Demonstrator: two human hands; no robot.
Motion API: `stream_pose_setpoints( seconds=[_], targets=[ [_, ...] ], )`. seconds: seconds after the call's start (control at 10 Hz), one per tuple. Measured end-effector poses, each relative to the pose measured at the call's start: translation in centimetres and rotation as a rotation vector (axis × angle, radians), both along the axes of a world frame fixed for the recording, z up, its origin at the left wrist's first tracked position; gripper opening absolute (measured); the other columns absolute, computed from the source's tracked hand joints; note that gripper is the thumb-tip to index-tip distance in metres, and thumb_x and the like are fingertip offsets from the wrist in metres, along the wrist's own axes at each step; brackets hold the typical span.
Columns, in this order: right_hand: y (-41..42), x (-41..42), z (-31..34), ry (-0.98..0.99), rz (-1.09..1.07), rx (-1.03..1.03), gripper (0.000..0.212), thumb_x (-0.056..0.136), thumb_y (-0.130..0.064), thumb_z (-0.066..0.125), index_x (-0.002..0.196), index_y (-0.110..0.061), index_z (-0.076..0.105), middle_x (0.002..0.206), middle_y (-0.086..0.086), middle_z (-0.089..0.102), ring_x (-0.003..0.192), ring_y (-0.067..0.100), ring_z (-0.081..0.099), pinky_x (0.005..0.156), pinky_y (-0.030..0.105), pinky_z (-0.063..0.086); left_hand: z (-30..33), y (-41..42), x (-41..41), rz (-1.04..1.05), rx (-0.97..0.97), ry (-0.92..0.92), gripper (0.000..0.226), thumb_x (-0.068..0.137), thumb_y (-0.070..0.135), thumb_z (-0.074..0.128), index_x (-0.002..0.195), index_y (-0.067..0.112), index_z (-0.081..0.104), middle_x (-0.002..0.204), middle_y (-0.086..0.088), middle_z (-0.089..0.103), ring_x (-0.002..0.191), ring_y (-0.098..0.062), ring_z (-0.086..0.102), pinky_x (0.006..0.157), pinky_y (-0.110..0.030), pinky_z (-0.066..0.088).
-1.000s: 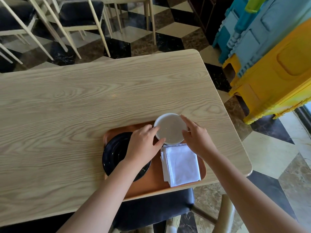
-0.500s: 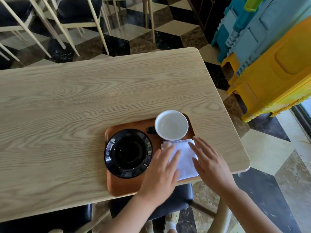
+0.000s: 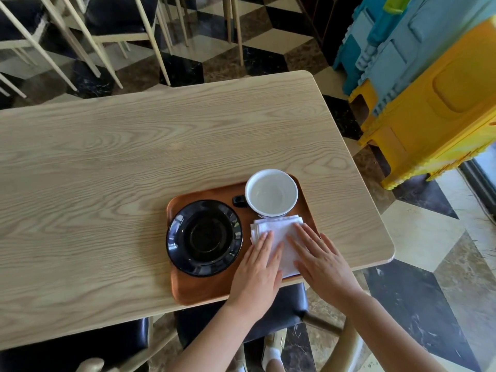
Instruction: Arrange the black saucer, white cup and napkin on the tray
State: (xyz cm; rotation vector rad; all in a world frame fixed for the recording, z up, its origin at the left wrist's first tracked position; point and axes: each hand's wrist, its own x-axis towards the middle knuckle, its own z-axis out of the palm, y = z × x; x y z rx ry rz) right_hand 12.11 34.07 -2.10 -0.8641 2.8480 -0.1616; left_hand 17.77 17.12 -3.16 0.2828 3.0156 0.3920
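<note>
A brown tray point(image 3: 204, 291) lies at the near edge of the wooden table. On its left part sits the black saucer point(image 3: 204, 237). The white cup point(image 3: 271, 193) with a black handle stands upright at the tray's far right corner. Just in front of the cup lies the folded white napkin point(image 3: 279, 232). My left hand point(image 3: 257, 267) rests flat on the napkin's near left part, fingers extended. My right hand point(image 3: 319, 259) lies flat on its right part, fingers spread. Neither hand grips anything.
The light wooden table point(image 3: 134, 162) stretches to the left and back. Dark-seated chairs point(image 3: 284, 310) stand tucked under the near edge, and more chairs point(image 3: 118, 20) stand beyond the far edge. Yellow and blue plastic furniture point(image 3: 429, 84) stands to the right.
Both hands let go of the cup and drew back onto the napkin. They now lie flat on it, a little farther forward than half a second ago.
</note>
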Motion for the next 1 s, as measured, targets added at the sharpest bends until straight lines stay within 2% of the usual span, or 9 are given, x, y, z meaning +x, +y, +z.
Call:
stream_pose_setpoints(
  seconds=[0.1, 0.3, 0.4, 0.5, 0.6, 0.7, 0.8, 0.9, 1.0],
  targets=[
    [-0.3, 0.2, -0.2, 0.012, 0.007, 0.024, 0.062, 0.095, -0.042, -0.003, 0.136, -0.018, 0.036, 0.147, 0.005, 0.031, 0.14, 0.007, -0.014, 0.111, 0.032, -0.002, -0.1, -0.3, 0.3, -0.001, -0.002, -0.006, 0.053, 0.084, 0.032, 0.06, 0.132, 0.013, 0.048, 0.144, -0.016, 0.042, 0.134, -0.028, 0.036, 0.104, -0.037, 0.033],
    [-0.7, 0.5, -0.3, 0.005, 0.006, 0.028, 0.06, 0.095, -0.042, -0.003, 0.136, -0.019, 0.035, 0.147, 0.006, 0.032, 0.14, 0.008, -0.013, 0.112, 0.035, -0.003, -0.4, -0.9, 0.4, -0.013, 0.006, -0.003, 0.056, 0.084, 0.033, 0.061, 0.133, 0.012, 0.047, 0.145, -0.016, 0.041, 0.134, -0.027, 0.035, 0.104, -0.038, 0.036],
    [-0.8, 0.5, -0.2, -0.003, 0.007, 0.042, 0.061, 0.095, -0.042, -0.003, 0.135, -0.018, 0.037, 0.145, 0.008, 0.036, 0.141, 0.014, 0.008, 0.111, 0.034, -0.001, -0.5, -0.9, 0.5, -0.015, 0.009, -0.004, 0.055, 0.086, 0.033, 0.057, 0.134, 0.012, 0.045, 0.146, -0.016, 0.038, 0.136, -0.027, 0.032, 0.105, -0.038, 0.034],
    [-0.9, 0.6, 0.1, 0.03, 0.009, 0.052, 0.06, 0.096, -0.042, 0.002, 0.133, -0.018, 0.043, 0.142, 0.009, 0.043, 0.134, 0.021, 0.029, 0.115, 0.04, 0.01, -0.3, -0.9, 0.4, -0.016, 0.0, -0.008, 0.051, 0.087, 0.033, 0.054, 0.133, 0.011, 0.047, 0.146, -0.016, 0.039, 0.135, -0.027, 0.033, 0.105, -0.037, 0.032],
    [-1.2, 0.6, 0.3, 0.073, 0.016, 0.061, 0.046, 0.09, -0.039, 0.037, 0.129, -0.018, 0.05, 0.14, 0.009, 0.048, 0.13, 0.023, 0.038, 0.103, 0.048, 0.03, 0.2, -0.9, 0.2, -0.017, -0.02, -0.024, 0.048, 0.089, 0.034, 0.043, 0.128, 0.009, 0.052, 0.143, -0.017, 0.044, 0.132, -0.028, 0.039, 0.102, -0.037, 0.035],
    [-1.5, 0.5, 0.5, 0.066, 0.021, 0.085, 0.054, 0.075, -0.035, 0.067, 0.125, -0.019, 0.055, 0.135, 0.009, 0.053, 0.126, 0.024, 0.045, 0.099, 0.045, 0.034, 0.6, -0.9, 0.1, -0.036, -0.006, -0.049, 0.051, 0.081, 0.033, 0.064, 0.125, 0.008, 0.055, 0.138, -0.017, 0.049, 0.128, -0.029, 0.045, 0.097, -0.038, 0.042],
    [-1.7, 0.6, 0.9, 0.028, 0.006, 0.104, 0.059, 0.067, -0.037, 0.076, 0.121, -0.019, 0.059, 0.131, 0.008, 0.057, 0.123, 0.023, 0.049, 0.097, 0.043, 0.038, 1.3, -0.9, 0.0, -0.008, 0.009, -0.077, 0.059, 0.076, 0.034, 0.071, 0.127, 0.011, 0.054, 0.139, -0.015, 0.048, 0.126, -0.028, 0.047, 0.095, -0.036, 0.044],
    [-2.1, 0.6, 2.2, -0.028, 0.0, 0.103, 0.055, 0.079, -0.035, 0.067, 0.129, -0.02, 0.05, 0.142, 0.007, 0.046, 0.134, 0.021, 0.032, 0.106, 0.044, 0.03, 2.3, -0.8, -0.3, -0.038, -0.005, -0.127, 0.057, 0.093, 0.031, 0.048, 0.143, 0.012, 0.029, 0.154, -0.012, 0.015, 0.141, -0.028, 0.019, 0.111, -0.036, 0.023],
    [-2.1, -0.2, 4.8, -0.234, -0.085, 0.07, 0.044, 0.093, -0.033, 0.044, 0.135, -0.021, 0.039, 0.147, 0.003, 0.037, 0.136, 0.02, 0.029, 0.113, 0.042, 0.016, 4.7, -0.9, -0.8, -0.028, -0.02, -0.23, 0.049, 0.096, 0.032, 0.037, 0.142, 0.014, 0.028, 0.15, -0.014, 0.029, 0.136, -0.028, 0.028, 0.108, -0.035, 0.029]
  ],
)
